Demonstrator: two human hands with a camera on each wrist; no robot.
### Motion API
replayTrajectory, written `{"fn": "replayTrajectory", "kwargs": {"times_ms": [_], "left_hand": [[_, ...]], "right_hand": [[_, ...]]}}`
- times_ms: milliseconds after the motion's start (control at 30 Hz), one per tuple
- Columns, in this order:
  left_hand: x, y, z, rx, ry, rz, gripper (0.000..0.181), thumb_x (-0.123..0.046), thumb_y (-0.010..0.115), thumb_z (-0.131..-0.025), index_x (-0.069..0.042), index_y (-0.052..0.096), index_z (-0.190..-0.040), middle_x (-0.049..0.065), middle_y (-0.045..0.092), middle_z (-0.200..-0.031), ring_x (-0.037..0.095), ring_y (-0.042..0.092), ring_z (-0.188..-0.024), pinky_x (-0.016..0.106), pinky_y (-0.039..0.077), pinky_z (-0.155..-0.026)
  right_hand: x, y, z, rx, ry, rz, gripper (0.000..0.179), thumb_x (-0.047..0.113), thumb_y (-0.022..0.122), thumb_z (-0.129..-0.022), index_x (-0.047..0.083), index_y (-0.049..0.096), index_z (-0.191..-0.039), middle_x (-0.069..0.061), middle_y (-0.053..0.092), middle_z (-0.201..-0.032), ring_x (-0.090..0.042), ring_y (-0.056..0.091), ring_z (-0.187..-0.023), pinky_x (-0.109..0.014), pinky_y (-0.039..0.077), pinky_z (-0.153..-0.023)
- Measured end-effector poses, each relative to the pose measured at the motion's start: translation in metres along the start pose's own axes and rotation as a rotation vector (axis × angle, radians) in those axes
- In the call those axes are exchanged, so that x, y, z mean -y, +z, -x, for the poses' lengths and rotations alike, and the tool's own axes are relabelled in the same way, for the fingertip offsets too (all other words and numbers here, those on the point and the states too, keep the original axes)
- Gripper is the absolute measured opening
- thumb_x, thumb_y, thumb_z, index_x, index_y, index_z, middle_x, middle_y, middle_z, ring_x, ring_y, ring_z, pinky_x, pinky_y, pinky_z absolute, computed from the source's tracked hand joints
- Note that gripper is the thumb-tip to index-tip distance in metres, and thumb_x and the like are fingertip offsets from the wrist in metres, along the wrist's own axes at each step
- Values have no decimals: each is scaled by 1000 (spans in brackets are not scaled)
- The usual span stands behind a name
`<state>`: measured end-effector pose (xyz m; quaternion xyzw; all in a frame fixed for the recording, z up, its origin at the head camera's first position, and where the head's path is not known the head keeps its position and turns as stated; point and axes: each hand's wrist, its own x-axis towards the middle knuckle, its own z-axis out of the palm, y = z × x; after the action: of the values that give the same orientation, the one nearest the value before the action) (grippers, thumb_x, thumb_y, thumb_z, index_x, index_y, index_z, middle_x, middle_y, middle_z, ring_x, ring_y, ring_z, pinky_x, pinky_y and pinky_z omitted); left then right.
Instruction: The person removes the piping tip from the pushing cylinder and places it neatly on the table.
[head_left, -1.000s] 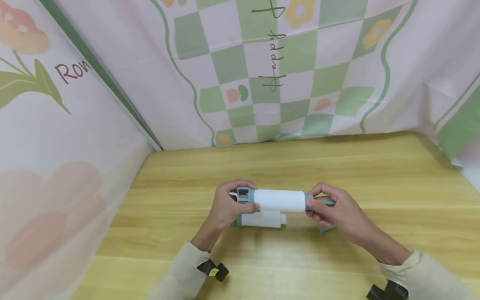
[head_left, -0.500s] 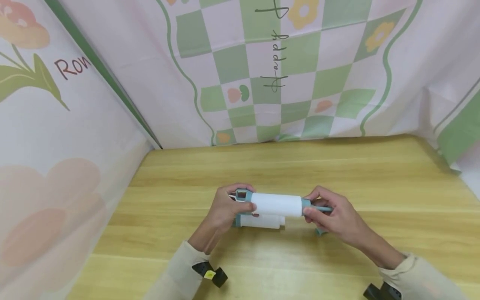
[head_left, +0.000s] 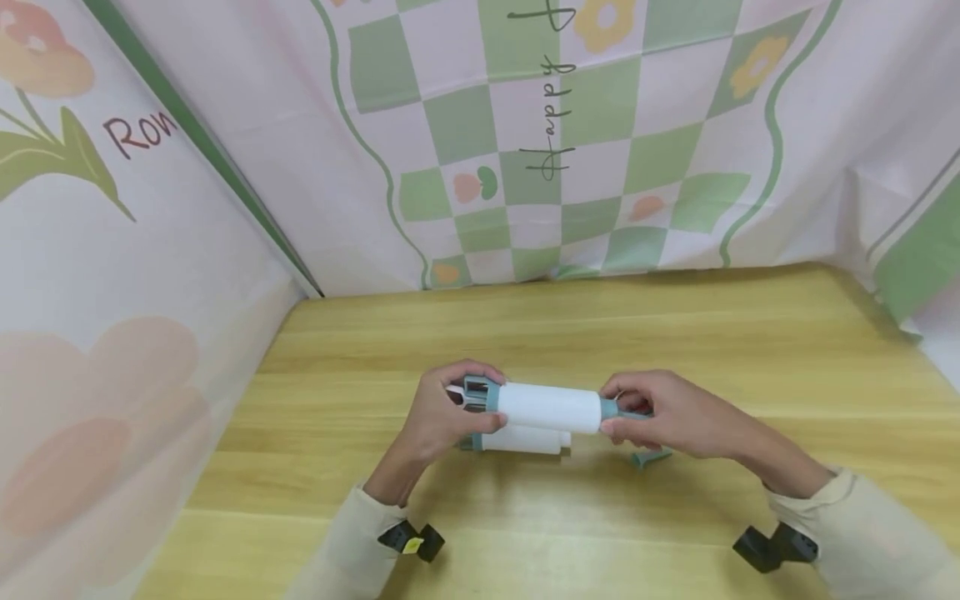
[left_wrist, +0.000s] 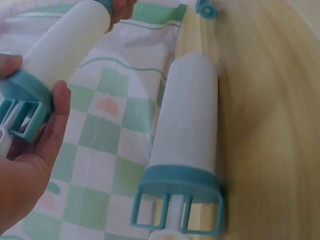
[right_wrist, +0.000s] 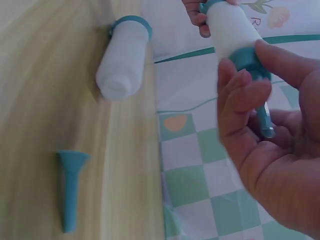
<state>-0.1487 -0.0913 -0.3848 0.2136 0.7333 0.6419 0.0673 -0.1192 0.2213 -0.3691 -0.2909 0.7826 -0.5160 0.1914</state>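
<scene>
Held up level over the table is a white icing syringe [head_left: 549, 406] with a teal looped handle end and a teal nozzle [head_left: 610, 408]. My left hand [head_left: 442, 414] grips the syringe round its teal handle end, thumb in front and fingers behind. At the opposite end my right hand [head_left: 656, 412] pinches the teal nozzle, whose narrow tip [right_wrist: 265, 120] points out between the fingers. A second white syringe [left_wrist: 187, 115] lies on the table just below, with its own teal handle end and a bare white neck. A loose teal nozzle [right_wrist: 71, 190] rests near the right hand.
The wooden table [head_left: 570, 533] carries all these things. A patterned cloth [head_left: 525, 125] hangs behind it, and another printed cloth [head_left: 150, 275] hangs along the left side.
My right fingers have shifted their hold on the nozzle and the hand looks turned over more. The held syringe has moved slightly left. The second syringe stays put.
</scene>
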Motion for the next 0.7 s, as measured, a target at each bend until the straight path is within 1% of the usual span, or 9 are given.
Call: {"fn": "replayTrajectory", "kwargs": {"times_ms": [100, 200, 233, 300, 400, 467, 533, 600, 700], "left_hand": [[-3, 2, 0, 35, 56, -19, 32, -3, 83, -71, -8, 74, -101, 6, 70, -104, 22, 63, -80, 36, 57, -64], [-6, 7, -2, 68, 117, -42, 32, -3, 83, -71, -9, 74, -101, 4, 71, -106, 21, 64, -79, 36, 57, -62], [-6, 9, -2, 73, 139, -51, 32, -3, 83, -71, -9, 74, -101, 4, 71, -106, 20, 63, -79, 36, 57, -61], [-7, 13, -3, 69, 175, -56, 32, -1, 83, -71, -8, 74, -101, 4, 72, -105, 20, 64, -79, 36, 57, -61], [-7, 21, -3, 31, 188, -70, 32, 1, 84, -70, -8, 74, -99, 4, 72, -99, 19, 63, -75, 34, 56, -59], [-7, 27, -3, -1, 168, -69, 32, 1, 85, -70, -7, 75, -99, 6, 72, -96, 19, 63, -73, 33, 56, -58], [-8, 32, -3, -28, 114, -66, 31, 0, 85, -70, -8, 75, -98, 6, 71, -94, 19, 64, -72, 33, 57, -57], [-8, 36, -4, -48, 33, 16, 29, 2, 83, -72, -4, 74, -99, 10, 71, -93, 22, 66, -72, 39, 58, -56], [-7, 38, -5, -84, -65, 146, 28, 8, 77, -74, 2, 72, -101, 16, 70, -92, 27, 69, -75, 44, 59, -58]], "right_hand": [[4, -4, -1, 75, 19, 77, 15, 16, 62, -100, 2, 61, -105, -3, 64, -78, -9, 49, -57, -26, 43, -46], [5, -1, -6, 81, 41, 229, 18, 17, 71, -93, 4, 65, -104, 2, 65, -82, -8, 53, -59, -28, 48, -53], [5, 1, -9, 61, 41, 306, 19, 18, 74, -90, 5, 67, -103, 3, 67, -84, -7, 55, -60, -29, 49, -57], [5, 8, -13, -7, 44, 455, 18, 16, 78, -85, 5, 71, -99, 4, 68, -82, -4, 55, -56, -30, 50, -57], [1, 17, -14, -155, 62, 641, 8, 7, 78, -79, 8, 71, -85, 5, 66, -73, -4, 50, -52, -30, 47, -53], [-2, 21, -12, -253, 85, 706, 12, 3, 77, -74, 10, 69, -77, 5, 63, -67, -8, 46, -50, -30, 42, -48], [-7, 26, -9, -343, 88, 768, 16, 1, 77, -68, 11, 66, -74, 4, 60, -64, -11, 43, -51, -30, 38, -44], [-10, 29, -6, -424, 61, 855, 18, 1, 78, -64, 9, 64, -73, 2, 59, -62, -12, 44, -50, -30, 38, -41], [-9, 31, -5, -504, 17, 995, 22, 2, 79, -60, 4, 63, -75, -4, 58, -59, -14, 46, -46, -30, 38, -35]]}}
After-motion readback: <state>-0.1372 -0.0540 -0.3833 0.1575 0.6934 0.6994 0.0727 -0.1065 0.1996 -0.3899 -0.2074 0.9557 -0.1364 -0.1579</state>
